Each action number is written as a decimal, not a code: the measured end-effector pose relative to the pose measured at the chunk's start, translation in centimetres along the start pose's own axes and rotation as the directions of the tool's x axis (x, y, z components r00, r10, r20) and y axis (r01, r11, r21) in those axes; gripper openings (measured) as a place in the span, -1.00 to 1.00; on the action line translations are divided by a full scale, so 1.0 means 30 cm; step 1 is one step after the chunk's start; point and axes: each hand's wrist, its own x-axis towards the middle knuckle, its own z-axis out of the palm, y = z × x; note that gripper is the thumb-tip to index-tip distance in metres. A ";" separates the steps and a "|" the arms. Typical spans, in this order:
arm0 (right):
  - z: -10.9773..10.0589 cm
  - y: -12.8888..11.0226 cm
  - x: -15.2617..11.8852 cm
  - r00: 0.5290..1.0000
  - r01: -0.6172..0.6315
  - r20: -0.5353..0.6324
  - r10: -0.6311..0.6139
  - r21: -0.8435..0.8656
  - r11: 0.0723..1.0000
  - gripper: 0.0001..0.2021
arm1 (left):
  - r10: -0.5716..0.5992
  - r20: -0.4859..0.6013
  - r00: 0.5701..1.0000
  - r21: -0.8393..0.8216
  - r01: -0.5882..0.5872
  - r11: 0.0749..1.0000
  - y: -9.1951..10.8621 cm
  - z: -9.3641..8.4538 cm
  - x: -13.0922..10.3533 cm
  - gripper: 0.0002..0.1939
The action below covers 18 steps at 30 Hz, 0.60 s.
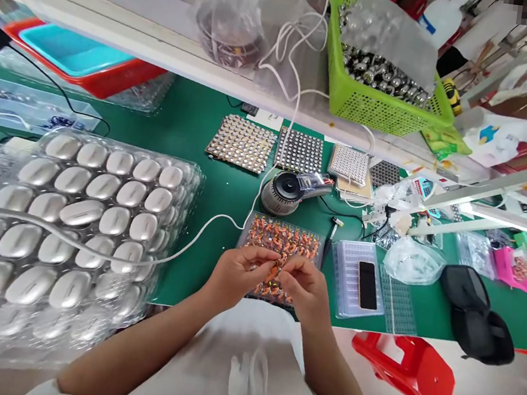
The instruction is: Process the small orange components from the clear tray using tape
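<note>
My left hand (242, 275) and my right hand (305, 286) meet over a clear tray (243, 237) filled with small orange parts (274, 227) that have yellow bits on them. Thumb and forefinger of each hand are pinched together, the fingertips almost touching. Whatever is between them is tiny and blends with the orange parts behind, so I cannot make it out. Just beyond the tray stands a round, dark tape dispenser (283, 193). A black pen-like tool (332, 235) lies to the right of the tray.
Stacked clear trays of silvery oval cases (86, 176) fill the left side. A white cable (213, 218) crosses the table. At right lie a phone (368, 286) on plastic trays (344, 278) and an open black case (480, 314). A green basket (374, 112) sits on the shelf above.
</note>
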 end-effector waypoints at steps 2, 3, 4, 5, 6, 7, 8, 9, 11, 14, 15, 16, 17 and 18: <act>0.001 -0.008 0.008 0.999 -0.050 0.008 0.050 -0.007 0.999 -0.89 | 0.045 -0.012 0.999 0.076 -0.044 0.996 -0.003 -0.003 -0.007 -0.80; 0.002 -0.011 0.012 0.998 -0.066 0.006 0.066 -0.012 0.998 -0.88 | 0.063 -0.017 0.998 0.108 -0.060 0.992 -0.004 -0.005 -0.010 -0.80; 0.004 -0.014 0.016 0.997 -0.078 0.004 0.078 -0.020 0.997 -0.88 | 0.077 -0.020 0.997 0.134 -0.073 0.988 -0.004 -0.007 -0.013 -0.80; 0.006 -0.016 0.021 0.996 -0.086 0.000 0.086 -0.031 0.996 -0.87 | 0.087 -0.022 0.996 0.154 -0.083 0.985 -0.003 -0.009 -0.015 -0.79; 0.008 -0.019 0.024 0.996 -0.092 -0.004 0.092 -0.045 0.995 -0.87 | 0.095 -0.027 0.995 0.170 -0.089 0.981 -0.003 -0.010 -0.017 -0.79; 0.011 -0.021 0.028 0.995 -0.098 -0.008 0.097 -0.060 0.993 -0.86 | 0.100 -0.033 0.994 0.181 -0.092 0.979 -0.004 -0.011 -0.019 -0.79; 0.013 -0.022 0.031 0.995 -0.104 -0.014 0.103 -0.073 0.992 -0.85 | 0.102 -0.038 0.994 0.185 -0.093 0.978 -0.005 -0.011 -0.020 -0.80; 0.015 -0.023 0.033 0.994 -0.109 -0.019 0.108 -0.084 0.990 -0.85 | 0.101 -0.042 0.994 0.182 -0.092 0.979 -0.007 -0.011 -0.021 -0.80; 0.018 -0.024 0.036 0.993 -0.118 -0.032 0.115 -0.100 0.988 -0.84 | 0.095 -0.045 0.994 0.164 -0.086 0.983 -0.013 -0.011 -0.022 -0.79; 0.018 -0.022 0.038 0.992 -0.124 -0.047 0.119 -0.121 0.985 -0.84 | 0.088 -0.045 0.995 0.142 -0.081 0.987 -0.020 -0.009 -0.023 -0.79; 0.018 -0.021 0.039 0.991 -0.126 -0.051 0.120 -0.127 0.984 -0.84 | 0.087 -0.045 0.995 0.141 -0.080 0.987 -0.021 -0.009 -0.023 -0.78; 0.017 -0.020 0.039 0.991 -0.128 -0.055 0.121 -0.132 0.983 -0.84 | 0.087 -0.046 0.995 0.144 -0.079 0.986 -0.020 -0.009 -0.023 -0.79; 0.016 -0.018 0.039 0.991 -0.130 -0.058 0.123 -0.135 0.982 -0.85 | 0.085 -0.046 0.995 0.150 -0.077 0.986 -0.019 -0.008 -0.024 -0.79; 0.015 -0.017 0.039 0.990 -0.131 -0.062 0.123 -0.134 0.982 -0.85 | 0.082 -0.047 0.995 0.157 -0.074 0.985 -0.017 -0.007 -0.025 -0.79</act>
